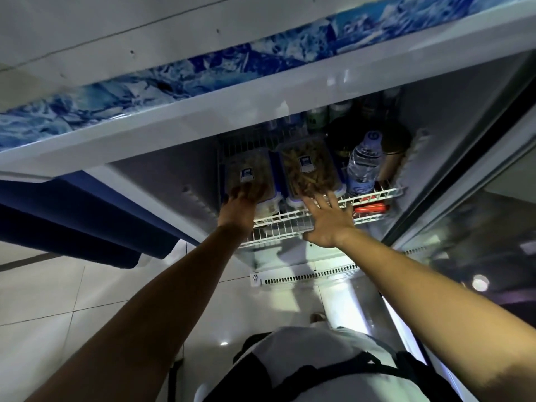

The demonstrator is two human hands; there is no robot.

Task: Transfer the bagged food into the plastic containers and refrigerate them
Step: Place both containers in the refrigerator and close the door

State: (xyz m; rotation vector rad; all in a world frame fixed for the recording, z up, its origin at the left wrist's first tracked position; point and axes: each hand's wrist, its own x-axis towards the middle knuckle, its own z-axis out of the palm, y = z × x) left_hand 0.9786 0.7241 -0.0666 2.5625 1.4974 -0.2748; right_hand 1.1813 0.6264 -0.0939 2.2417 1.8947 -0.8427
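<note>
Open fridge with blue ice-pattern top band (pixel 203 71), both bare arms reaching in from below. White wire fridge shelf (pixel 293 224) carrying everything.

Left hand (pixel 242 203) laid on the near end of the left clear rectangular plastic container with blue clips (pixel 249 175), fingers spread over its lid; whether gripping or only pressing cannot be told. Container sitting toward the left edge of the shelf, brownish food inside, small blue-white label on the lid.

Just beside it, nearly touching, right clear rectangular plastic container with blue clips (pixel 307 169), filled with tan strip-like food, same label. Right hand (pixel 329 220) flat and open, fingers splayed, fingertips at the near end of this container, palm over the front edge of the shelf, holding nothing.

Clear plastic water bottle with blue label (pixel 364 163) lying toward the right edge of the shelf, near the right container. Red tube-shaped packet (pixel 371 208) under the front right corner. Dark jars and cans at the back edge, blurred.
</note>
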